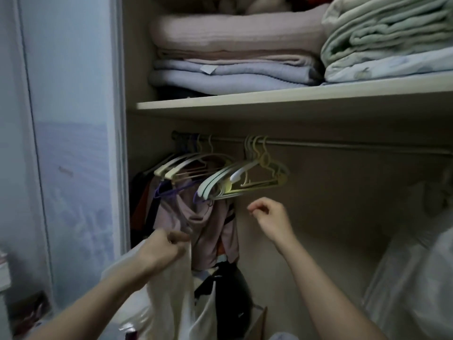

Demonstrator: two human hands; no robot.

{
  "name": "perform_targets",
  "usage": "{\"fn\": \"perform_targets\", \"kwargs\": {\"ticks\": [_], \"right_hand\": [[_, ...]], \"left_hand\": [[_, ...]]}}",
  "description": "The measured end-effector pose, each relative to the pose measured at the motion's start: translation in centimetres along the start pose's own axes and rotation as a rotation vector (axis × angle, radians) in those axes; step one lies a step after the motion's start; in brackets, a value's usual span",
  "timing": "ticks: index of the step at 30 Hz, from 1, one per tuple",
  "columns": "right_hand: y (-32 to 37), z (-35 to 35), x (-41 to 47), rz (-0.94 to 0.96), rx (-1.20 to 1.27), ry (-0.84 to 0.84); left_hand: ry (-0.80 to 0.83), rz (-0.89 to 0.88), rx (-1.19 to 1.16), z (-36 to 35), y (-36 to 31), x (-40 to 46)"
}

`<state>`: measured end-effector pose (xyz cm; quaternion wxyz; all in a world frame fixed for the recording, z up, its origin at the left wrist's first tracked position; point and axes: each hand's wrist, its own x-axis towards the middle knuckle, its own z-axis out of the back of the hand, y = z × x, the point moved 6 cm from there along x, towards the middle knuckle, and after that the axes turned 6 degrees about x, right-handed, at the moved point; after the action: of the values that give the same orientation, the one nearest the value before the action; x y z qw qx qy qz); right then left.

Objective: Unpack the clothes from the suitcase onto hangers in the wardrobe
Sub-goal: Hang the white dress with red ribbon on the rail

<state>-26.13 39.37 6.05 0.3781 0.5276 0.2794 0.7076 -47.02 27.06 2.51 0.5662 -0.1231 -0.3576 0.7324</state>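
Note:
I face the open wardrobe. My left hand (169,244) grips the top of a white garment (171,290) that hangs down from my fist. My right hand (267,214) is raised with loosely curled fingers and holds nothing, just below a bunch of empty pale yellow and white hangers (245,177) on the rail (343,144). A mauve garment (208,229) hangs on a hanger left of centre, behind my left hand. More empty hangers (181,168) hang further left. No suitcase is visible.
A shelf (269,99) above the rail carries folded blankets (232,57) and green bedding (387,28). Dark clothes (144,200) hang at the far left. A translucent plastic bag (411,278) bulges at the right. The sliding door (73,143) stands on the left.

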Motion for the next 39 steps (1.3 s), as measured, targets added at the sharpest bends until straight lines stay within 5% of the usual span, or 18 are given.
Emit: {"fn": "perform_targets", "kwargs": {"ticks": [4,7,11,18,31,39], "right_hand": [[-1.8,0.9,7.1,-0.088,0.088,-0.041],[-3.1,1.2,11.3,-0.149,0.069,-0.05],[-4.9,1.3,15.0,-0.258,0.124,-0.077],[-6.8,-0.5,18.8,-0.492,0.839,-0.009],[-1.4,0.1,18.6,-0.483,1.475,0.052],[2.7,-5.1,5.9,-0.381,1.106,0.128]], "left_hand": [[-0.056,-0.124,0.511,-1.3,-2.5,3.9],[-0.161,-0.194,0.663,-1.7,-4.2,5.3],[-0.224,-0.203,0.706,-1.6,-6.1,7.2],[-0.292,-0.177,0.732,-0.7,-7.7,9.1],[-0.215,-0.189,0.8,0.5,-5.8,7.6],[-0.07,-0.022,0.709,5.2,-1.2,2.8]]}}
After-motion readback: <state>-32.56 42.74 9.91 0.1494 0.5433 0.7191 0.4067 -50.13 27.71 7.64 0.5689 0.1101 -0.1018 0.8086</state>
